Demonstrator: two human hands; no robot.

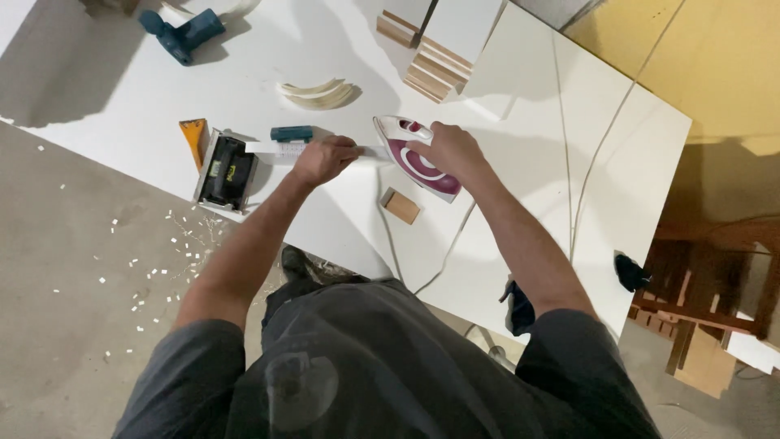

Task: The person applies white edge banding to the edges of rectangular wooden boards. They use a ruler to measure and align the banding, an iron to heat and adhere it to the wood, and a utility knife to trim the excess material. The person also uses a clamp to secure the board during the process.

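Two hands at bench's near edge: left hand (323, 159) pinching white edge-banding strip (280, 149), right hand (448, 149) clamped around maroon clothes iron (422, 158). Likely risk: scorched strip, burnt fingertips, snagged cord (443, 256).

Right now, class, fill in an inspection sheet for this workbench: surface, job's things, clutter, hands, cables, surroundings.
Surface: large white board tabletop, lit unevenly.
Job's things: maroon-and-white clothes iron; thin white edging strip.
Clutter: small wooden block, black-and-grey power tool, blue power tool, curled white strips, stacked board offcuts.
Hands: left hand presses the strip; right hand grips the iron.
Cables: white cord crosses the tabletop.
Surroundings: white chips litter the concrete floor.
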